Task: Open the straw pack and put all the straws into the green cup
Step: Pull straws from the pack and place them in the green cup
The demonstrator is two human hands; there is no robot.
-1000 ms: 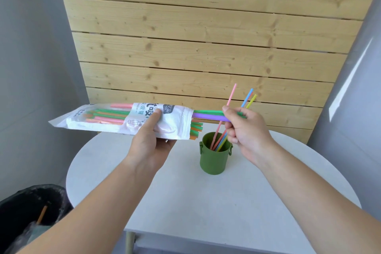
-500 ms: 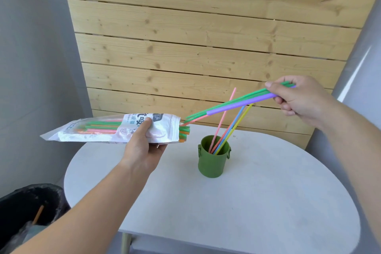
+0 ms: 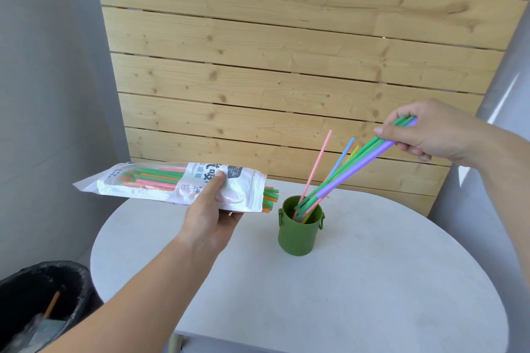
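Observation:
My left hand grips the white straw pack and holds it level above the table's left side. Green, pink and orange straws show through it, and several ends stick out of its open right end. My right hand pinches a bundle of green and purple straws at the upper end. The bundle slants down to the left, with its lower ends at the mouth of the green cup. A pink straw, a blue one and a yellow one lean in the cup.
The cup stands on a round white table before a wooden plank wall. A black bin with a liner sits on the floor at the lower left. Grey walls flank both sides.
My right hand pulled a bundle of straws out of the pack, swung it up to the right, then lowered its far ends to the cup's mouth. The pack stayed in my left hand.

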